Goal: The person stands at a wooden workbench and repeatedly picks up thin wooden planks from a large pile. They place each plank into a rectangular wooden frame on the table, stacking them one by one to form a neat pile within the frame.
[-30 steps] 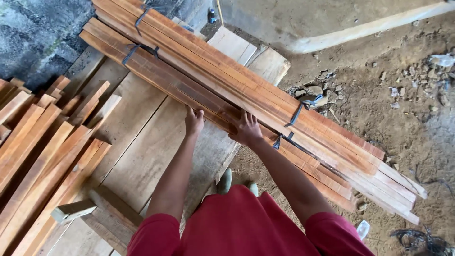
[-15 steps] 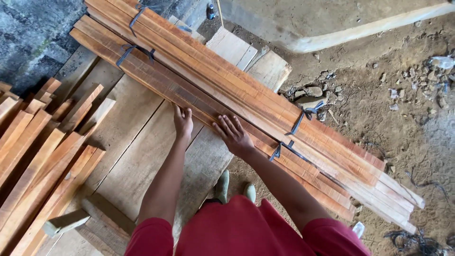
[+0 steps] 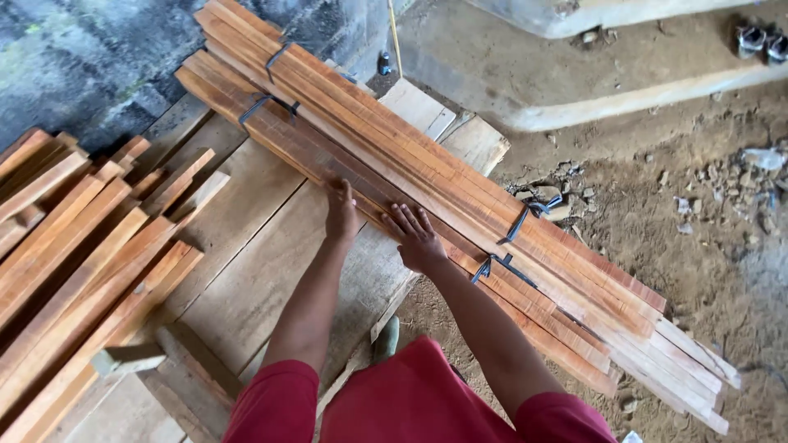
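A long bundle of reddish wooden slats [image 3: 427, 172], bound with dark straps [image 3: 517, 221], lies slantwise across a platform of wide boards [image 3: 246, 271]. My left hand [image 3: 341, 215] rests flat against the bundle's near edge, fingers pointing up. My right hand [image 3: 416, 238] lies spread on the nearest slats just to its right. Neither hand grips anything. My arms come out of red sleeves at the bottom.
A loose stack of similar slats [image 3: 74, 262] lies at the left. Bare dirt ground with stones [image 3: 706, 221] spreads at the right. A concrete kerb [image 3: 640, 98] runs along the back. A dark stone wall [image 3: 82, 66] stands behind the platform.
Both hands have slid left along the bundle's near edge. The view has shifted, so the bundle sits further right and the kerb shows more.
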